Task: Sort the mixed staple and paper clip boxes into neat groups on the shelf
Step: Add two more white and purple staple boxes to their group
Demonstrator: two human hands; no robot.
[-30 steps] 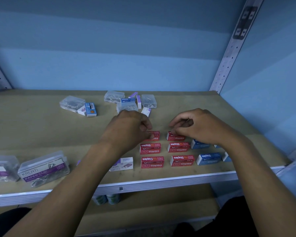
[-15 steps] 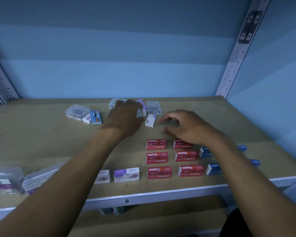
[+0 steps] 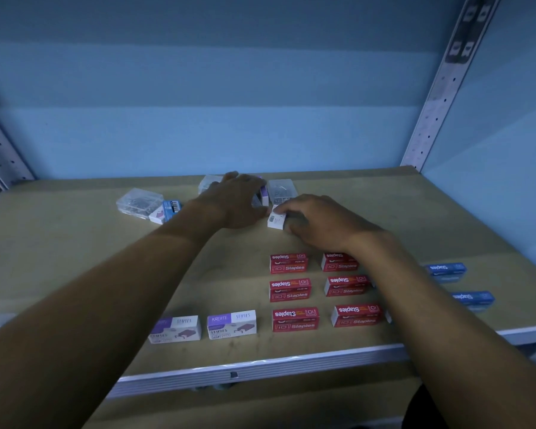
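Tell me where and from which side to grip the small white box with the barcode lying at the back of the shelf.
Pinch the small white box across its two long sides, coming from above. It lies flat on the shelf, a narrow block, so its top and sides are free. The right hand already rests its fingers on its far end; the left hand sits on the pile beside it.

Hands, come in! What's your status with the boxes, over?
Left hand grips a purple-and-white cardboard box at the back pile. Right hand pinches a small white cardboard box. Nothing in the way.
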